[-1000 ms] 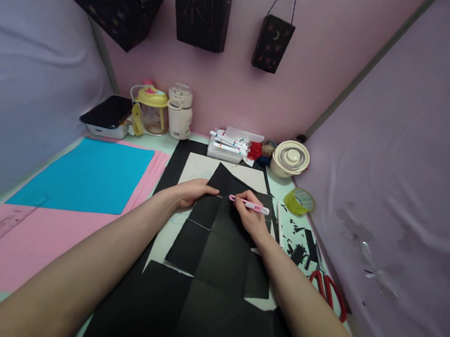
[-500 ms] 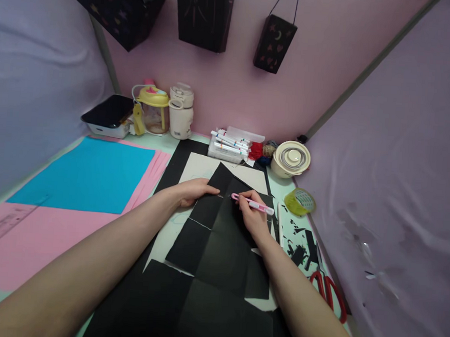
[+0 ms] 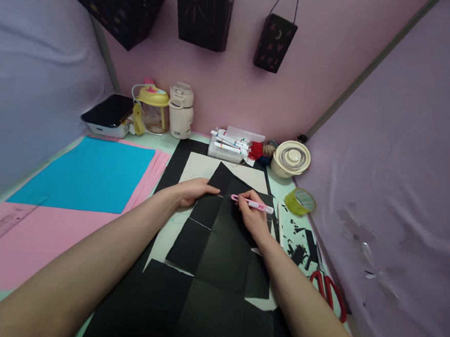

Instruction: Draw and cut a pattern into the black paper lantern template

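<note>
A large black sheet [image 3: 223, 250] with creases and slits along its sides lies over a white sheet [image 3: 194, 167] in the middle of the table. My left hand [image 3: 196, 191] holds the left edge of the black sheet near its top, thumb on top and the other fingers hidden beneath. In my right hand [image 3: 253, 211] is a pink and white craft knife [image 3: 255, 204], gripped like a pen, its tip at the upper part of the black sheet. The blade is too small to make out.
Blue paper [image 3: 89, 174] and a ruler [image 3: 3, 227] lie on pink paper [image 3: 50, 243] at the left. Red-handled scissors [image 3: 328, 291], black scraps [image 3: 299, 253] and a tape roll [image 3: 300, 201] are at the right. Markers [image 3: 230, 143], a cream bowl [image 3: 291, 159] and a bottle [image 3: 181, 111] stand behind.
My right hand and the craft knife have shifted very slightly left. My left hand and the black sheet look the same.
</note>
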`<state>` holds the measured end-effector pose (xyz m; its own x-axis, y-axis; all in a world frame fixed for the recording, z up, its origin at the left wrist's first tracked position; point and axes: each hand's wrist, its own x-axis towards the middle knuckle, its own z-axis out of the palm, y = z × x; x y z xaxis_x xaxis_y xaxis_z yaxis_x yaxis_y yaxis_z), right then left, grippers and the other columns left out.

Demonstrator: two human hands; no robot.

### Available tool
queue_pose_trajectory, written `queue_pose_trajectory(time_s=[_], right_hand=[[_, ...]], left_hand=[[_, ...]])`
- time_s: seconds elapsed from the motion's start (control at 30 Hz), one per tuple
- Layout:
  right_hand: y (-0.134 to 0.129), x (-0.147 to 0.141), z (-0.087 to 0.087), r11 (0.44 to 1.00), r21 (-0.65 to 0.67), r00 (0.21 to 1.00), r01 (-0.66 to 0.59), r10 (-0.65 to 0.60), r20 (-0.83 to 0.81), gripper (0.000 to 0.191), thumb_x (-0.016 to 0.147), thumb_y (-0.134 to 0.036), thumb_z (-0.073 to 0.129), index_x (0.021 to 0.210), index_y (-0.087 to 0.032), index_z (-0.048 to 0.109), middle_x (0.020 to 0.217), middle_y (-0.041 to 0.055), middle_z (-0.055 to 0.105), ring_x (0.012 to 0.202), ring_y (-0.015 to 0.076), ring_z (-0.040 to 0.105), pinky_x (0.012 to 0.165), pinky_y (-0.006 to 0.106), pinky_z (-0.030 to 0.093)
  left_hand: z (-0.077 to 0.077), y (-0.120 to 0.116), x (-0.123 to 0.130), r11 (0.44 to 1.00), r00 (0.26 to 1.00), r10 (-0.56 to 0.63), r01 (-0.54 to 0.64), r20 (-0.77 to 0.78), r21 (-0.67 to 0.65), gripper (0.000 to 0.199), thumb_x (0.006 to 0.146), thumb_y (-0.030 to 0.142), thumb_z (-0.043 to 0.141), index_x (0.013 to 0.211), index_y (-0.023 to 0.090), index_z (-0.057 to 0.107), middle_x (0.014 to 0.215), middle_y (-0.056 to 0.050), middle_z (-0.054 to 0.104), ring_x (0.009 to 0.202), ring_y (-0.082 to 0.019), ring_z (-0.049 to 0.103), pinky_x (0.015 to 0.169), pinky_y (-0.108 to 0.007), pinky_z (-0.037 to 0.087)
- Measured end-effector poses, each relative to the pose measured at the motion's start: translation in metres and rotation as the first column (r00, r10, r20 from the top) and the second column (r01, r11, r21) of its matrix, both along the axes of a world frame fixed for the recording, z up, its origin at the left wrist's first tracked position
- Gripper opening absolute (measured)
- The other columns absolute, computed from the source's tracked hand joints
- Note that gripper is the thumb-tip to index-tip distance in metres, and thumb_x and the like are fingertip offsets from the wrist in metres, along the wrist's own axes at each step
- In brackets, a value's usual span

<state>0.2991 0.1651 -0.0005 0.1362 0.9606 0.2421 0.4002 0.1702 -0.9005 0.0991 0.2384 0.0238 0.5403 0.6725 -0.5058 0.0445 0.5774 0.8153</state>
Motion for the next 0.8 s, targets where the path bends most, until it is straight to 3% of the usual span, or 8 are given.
queue_pose_trajectory(time_s=[0.37, 0.8], right_hand=[[0.0012, 0.0, -0.0012, 1.0, -0.007, 0.999, 0.0, 0.0, -0.052, 0.019, 0.087, -0.039, 0.055, 0.082, -0.022, 0.061, 0.073, 0.0001, 0.065, 0.065, 0.0166, 0.058, 0.062, 0.028, 0.044], [0.0006, 0.0008, 0.0036, 1.0, -0.029, 0.995, 0.011, -0.014, -0.097, 0.022, 0.087, -0.039, 0.056, 0.075, -0.021, 0.059, 0.068, -0.0004, 0.063, 0.062, 0.0146, 0.057, 0.061, 0.027, 0.045]], left_hand=[[-0.0005, -0.0002, -0.0001, 1.0, 1.0, 0.006, -0.006, 0.015, -0.002, 0.019, 0.066, 0.018, 0.075, 0.084, 0.013, 0.07, 0.081, -0.01, 0.075, 0.067, -0.02, 0.07, 0.066, -0.031, 0.057], [-0.0015, 0.0005, -0.0003, 1.0, 1.0, 0.0, 0.0, 0.016, -0.006, 0.021, 0.066, 0.019, 0.077, 0.085, 0.013, 0.069, 0.082, -0.01, 0.075, 0.069, -0.021, 0.071, 0.066, -0.03, 0.057]])
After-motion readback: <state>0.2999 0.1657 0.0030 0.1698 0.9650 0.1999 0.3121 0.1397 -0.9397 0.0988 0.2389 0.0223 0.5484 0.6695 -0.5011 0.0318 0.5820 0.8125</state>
